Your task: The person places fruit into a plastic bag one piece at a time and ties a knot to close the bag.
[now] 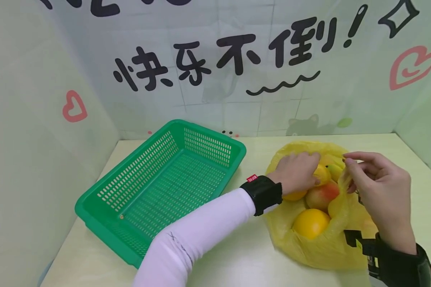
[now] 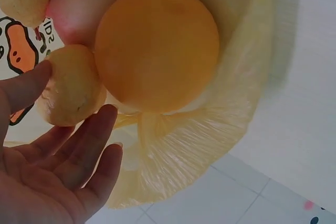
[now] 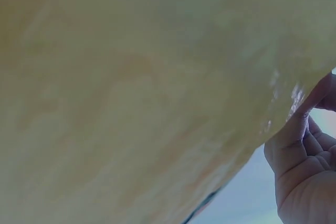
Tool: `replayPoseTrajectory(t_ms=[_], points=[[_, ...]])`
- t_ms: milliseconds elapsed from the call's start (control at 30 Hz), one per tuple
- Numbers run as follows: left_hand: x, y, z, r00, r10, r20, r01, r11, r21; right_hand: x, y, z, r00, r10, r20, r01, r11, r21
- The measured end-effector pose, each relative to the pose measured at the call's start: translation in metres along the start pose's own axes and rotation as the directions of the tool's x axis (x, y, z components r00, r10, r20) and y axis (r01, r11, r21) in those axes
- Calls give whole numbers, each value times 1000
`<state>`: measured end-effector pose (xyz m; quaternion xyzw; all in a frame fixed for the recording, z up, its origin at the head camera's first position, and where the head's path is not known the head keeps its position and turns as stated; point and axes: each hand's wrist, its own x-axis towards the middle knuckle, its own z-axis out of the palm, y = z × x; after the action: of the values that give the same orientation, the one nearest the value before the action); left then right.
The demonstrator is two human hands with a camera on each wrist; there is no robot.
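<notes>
A yellow plastic bag point(image 1: 291, 247) lies open on the table with several fruits inside. Reaching into it, my left hand point(image 1: 297, 172) has its thumb and fingers around a small yellow fruit point(image 2: 73, 85), whose kind I cannot tell. Beside that fruit sits a large round orange point(image 2: 157, 51). In the head view, another orange point(image 1: 311, 223) lies near the bag's front, below a red-and-yellow peach-like fruit point(image 1: 322, 195). My right hand point(image 1: 384, 187) pinches the bag's rim on the right side. Bag plastic point(image 3: 131, 103) fills most of the right wrist view.
To the left stands a green plastic basket point(image 1: 129, 249) with slotted walls, its inner floor showing. The pale table point(image 1: 233, 247) ends at a printed backdrop point(image 1: 219, 115) with black lettering and side walls.
</notes>
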<state>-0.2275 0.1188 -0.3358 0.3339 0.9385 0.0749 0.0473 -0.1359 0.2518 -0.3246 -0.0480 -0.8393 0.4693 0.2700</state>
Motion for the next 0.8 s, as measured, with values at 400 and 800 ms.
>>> replayPoseTrajectory(t_ms=[400, 800], points=[[-9, -23, -6, 999, 10, 37, -9, 999, -50, 1, 0, 0, 1000, 3, 11, -3, 1000, -29], [-21, -51, -2, 999, -23, 43, 27, 995, -96, 0, 3, 4, 1000, 5, 18, -4, 1000, -16]])
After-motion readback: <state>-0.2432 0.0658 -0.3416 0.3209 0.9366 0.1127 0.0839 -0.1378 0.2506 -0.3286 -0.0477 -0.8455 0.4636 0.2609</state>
